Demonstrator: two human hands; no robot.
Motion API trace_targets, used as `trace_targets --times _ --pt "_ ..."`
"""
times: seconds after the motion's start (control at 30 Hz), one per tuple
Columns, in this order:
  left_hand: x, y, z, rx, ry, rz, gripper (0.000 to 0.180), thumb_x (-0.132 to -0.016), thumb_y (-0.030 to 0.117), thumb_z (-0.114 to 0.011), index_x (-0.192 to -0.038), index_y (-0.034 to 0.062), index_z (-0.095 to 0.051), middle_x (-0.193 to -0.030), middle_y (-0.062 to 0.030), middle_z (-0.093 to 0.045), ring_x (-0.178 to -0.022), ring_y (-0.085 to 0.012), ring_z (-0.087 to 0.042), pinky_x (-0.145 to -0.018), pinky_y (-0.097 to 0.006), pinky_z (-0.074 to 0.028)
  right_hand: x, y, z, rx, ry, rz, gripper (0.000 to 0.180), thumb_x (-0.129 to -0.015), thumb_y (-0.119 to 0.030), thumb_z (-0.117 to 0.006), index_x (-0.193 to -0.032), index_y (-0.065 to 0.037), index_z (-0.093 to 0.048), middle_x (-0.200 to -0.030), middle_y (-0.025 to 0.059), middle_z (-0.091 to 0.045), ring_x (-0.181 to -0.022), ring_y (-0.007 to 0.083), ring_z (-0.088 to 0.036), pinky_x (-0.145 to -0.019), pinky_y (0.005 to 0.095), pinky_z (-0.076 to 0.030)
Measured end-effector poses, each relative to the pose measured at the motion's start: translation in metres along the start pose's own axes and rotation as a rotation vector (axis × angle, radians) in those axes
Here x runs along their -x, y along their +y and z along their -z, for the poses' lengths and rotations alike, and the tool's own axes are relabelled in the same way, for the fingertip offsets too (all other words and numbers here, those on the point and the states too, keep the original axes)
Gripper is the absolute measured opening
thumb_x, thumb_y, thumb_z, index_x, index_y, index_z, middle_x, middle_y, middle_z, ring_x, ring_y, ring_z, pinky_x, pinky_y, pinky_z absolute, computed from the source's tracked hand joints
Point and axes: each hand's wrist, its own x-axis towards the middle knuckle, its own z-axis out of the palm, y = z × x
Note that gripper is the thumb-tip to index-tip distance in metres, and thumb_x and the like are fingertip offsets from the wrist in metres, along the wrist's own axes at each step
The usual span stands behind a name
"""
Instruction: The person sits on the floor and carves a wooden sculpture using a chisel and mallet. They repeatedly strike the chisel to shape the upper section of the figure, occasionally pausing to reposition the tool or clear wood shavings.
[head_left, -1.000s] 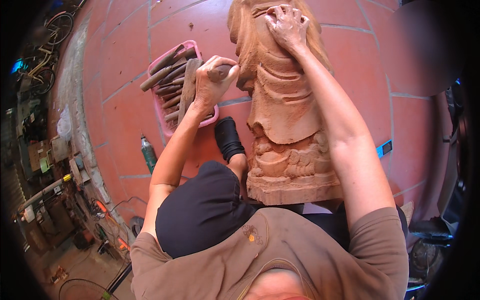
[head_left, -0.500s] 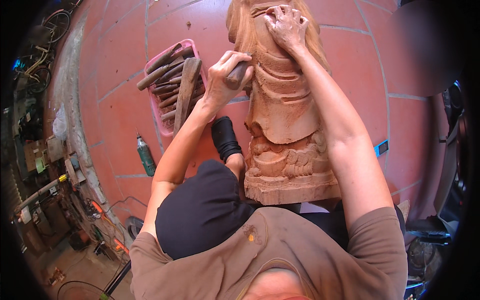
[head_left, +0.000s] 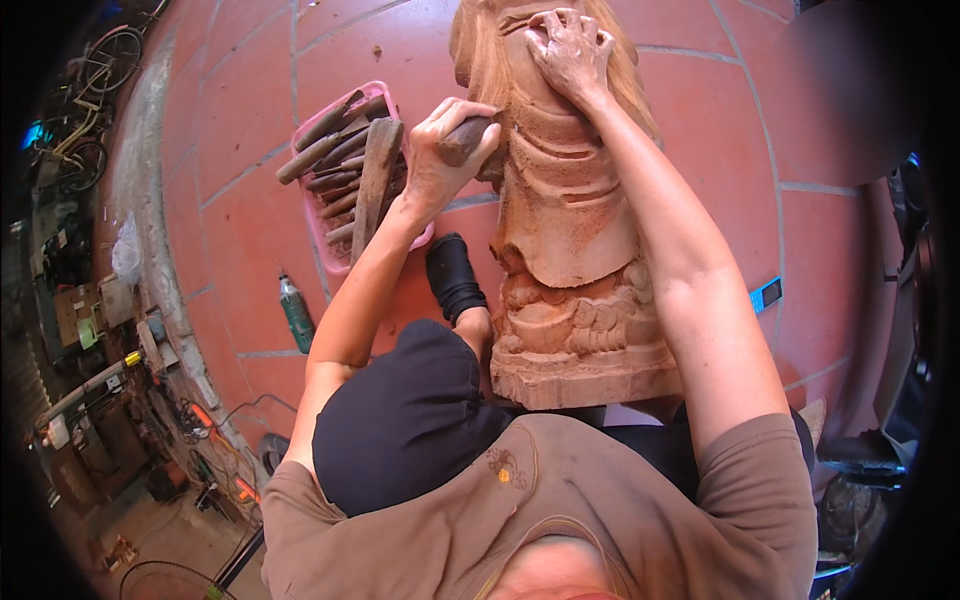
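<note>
Two hands are at work on a tall wooden carving that stands upright on the red tiled floor, directly in front of the seated person and between their knees. The left hand is clamped around the thick wooden handle of a chisel, fingers wrapped fully about it, with the tool's end pressed against the left edge of the carving near its upper part; the blade itself is hidden behind the hand and the wood. The right hand rests on top of the carving with its fingers spread and bent over the carved surface, gripping nothing but the wood beneath it. The two hands are near each other yet apart, the right higher up on the figure. The carving shows draped folds across its middle and a band of curled relief just above its squared base. Just to the left of the left hand, a pink tray lies on the floor, filled with wooden-handled carving tools piled lengthwise. A small green bottle lies on the tiles below the tray, well apart from it. One foot in a black sock sits beside the base of the carving. Further left, past a concrete edge, cluttered tools and cables crowd the ground.
</note>
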Motion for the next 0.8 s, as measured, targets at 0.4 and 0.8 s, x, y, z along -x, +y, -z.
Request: trace_targets --times 0.4,0.8 --pt "-0.008 -0.016 -0.011 0.051 0.043 -0.082 0.017 -0.083 0.006 -0.075 -0.098 0.0025 -0.070 -0.096 -0.0107 -0.070 -0.087 -0.0210 -0.069 -0.077 -0.032 -0.054 -0.003 -0.014 0.013 -0.144 0.123 -0.021 0.025 -0.085 -0.036 -0.065 -0.099 -0.015 -0.067 -0.106 0.0068 -0.061 -0.105 0.0297 -0.055 -0.092 0.0493 -0.039" --pt "-0.015 -0.016 -0.008 0.044 0.018 -0.128 0.020 -0.082 0.002 -0.074 -0.101 0.0028 -0.068 -0.098 -0.0120 -0.070 -0.089 -0.0234 -0.069 -0.078 -0.032 -0.055 -0.005 -0.014 0.010 -0.128 0.135 0.008 0.025 -0.085 -0.036 -0.064 -0.100 -0.016 -0.067 -0.107 0.0062 -0.061 -0.105 0.0297 -0.055 -0.092 0.0500 -0.039"
